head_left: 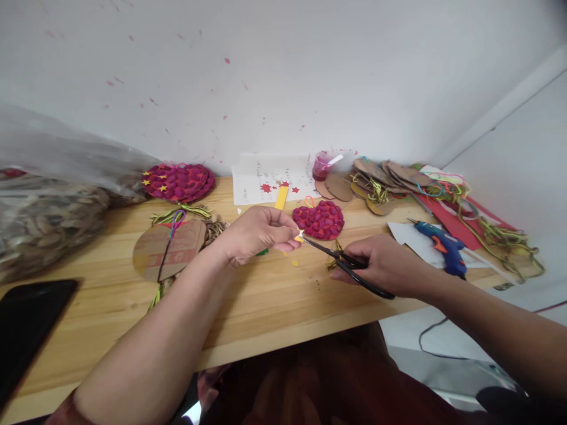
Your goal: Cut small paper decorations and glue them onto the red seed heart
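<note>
My left hand point(263, 233) pinches a small pale star-shaped paper piece point(300, 234) between thumb and fingers, above the middle of the wooden table. Black-handled scissors point(354, 273) are gripped in my right hand point(384, 264), fingers through the loops. Their blade tips reach the edge of the paper piece. Just behind lies a round disc covered in magenta pieces point(319, 220), with an orange loop at its top. A yellow strip point(281, 198) rests beyond my left hand, and a yellow scrap point(295, 263) lies below the fingertips.
A blue glue gun point(445, 245) lies at right, near cardboard discs point(385, 177) and tangled cord point(496, 236). At the back stand a cup of dark red liquid point(322, 166) and white paper with red stars point(248, 186). Leftward are a cardboard disc point(150, 251), a plastic bag point(53, 218) and a black tablet-like object point(33, 324).
</note>
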The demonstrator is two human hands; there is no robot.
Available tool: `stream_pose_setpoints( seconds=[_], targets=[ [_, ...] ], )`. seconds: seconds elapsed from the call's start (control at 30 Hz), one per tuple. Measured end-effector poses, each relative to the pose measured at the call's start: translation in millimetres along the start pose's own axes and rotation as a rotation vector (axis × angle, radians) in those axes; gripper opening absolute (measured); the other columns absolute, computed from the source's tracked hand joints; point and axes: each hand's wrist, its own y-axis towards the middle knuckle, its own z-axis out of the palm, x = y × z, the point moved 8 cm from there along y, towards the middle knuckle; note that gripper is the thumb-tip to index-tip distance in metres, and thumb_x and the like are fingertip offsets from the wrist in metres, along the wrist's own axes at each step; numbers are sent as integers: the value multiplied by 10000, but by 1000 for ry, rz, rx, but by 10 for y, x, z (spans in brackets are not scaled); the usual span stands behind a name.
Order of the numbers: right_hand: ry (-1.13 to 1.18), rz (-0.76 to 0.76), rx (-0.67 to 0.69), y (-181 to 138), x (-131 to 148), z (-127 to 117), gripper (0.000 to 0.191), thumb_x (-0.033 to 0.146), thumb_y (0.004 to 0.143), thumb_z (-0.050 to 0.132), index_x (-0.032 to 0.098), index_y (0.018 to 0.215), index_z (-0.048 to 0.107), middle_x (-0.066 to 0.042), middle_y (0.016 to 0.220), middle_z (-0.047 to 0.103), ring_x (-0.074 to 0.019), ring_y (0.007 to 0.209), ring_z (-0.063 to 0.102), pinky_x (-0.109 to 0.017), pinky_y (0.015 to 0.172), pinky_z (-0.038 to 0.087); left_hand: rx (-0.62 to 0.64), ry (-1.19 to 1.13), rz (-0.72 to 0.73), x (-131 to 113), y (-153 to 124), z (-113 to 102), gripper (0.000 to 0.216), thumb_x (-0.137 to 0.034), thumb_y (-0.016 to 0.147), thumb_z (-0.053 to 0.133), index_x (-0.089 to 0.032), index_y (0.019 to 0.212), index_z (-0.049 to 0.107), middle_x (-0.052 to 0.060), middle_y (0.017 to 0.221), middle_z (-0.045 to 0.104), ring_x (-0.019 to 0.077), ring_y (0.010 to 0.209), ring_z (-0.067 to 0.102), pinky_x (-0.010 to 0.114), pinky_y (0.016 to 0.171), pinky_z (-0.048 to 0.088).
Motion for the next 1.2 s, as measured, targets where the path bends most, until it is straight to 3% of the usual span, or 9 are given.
stream_pose_setpoints(
  seconds=[0.67, 1.2],
  targets=[
    [94, -35, -6, 120, -43, 152, 497, 576, 792, 631, 197, 557, 410, 49, 528, 354, -107, 529, 307, -247, 474, 225, -20, -14, -61, 98, 76, -70, 133, -134, 672, 821, -103, 706, 696, 91, 704, 739, 133, 663, 713, 214, 654, 570],
    [-47, -70, -54, 153, -31, 210, 501, 596, 821, 568, 195, 551, 437, 39, 506, 381, -111, 492, 335, -261, 492, 207, -54, 43, -81, 182, 148, -117, 141, -121, 660, 820, -108, 679, 681, 81, 683, 736, 134, 654, 714, 217, 650, 578]
  ],
)
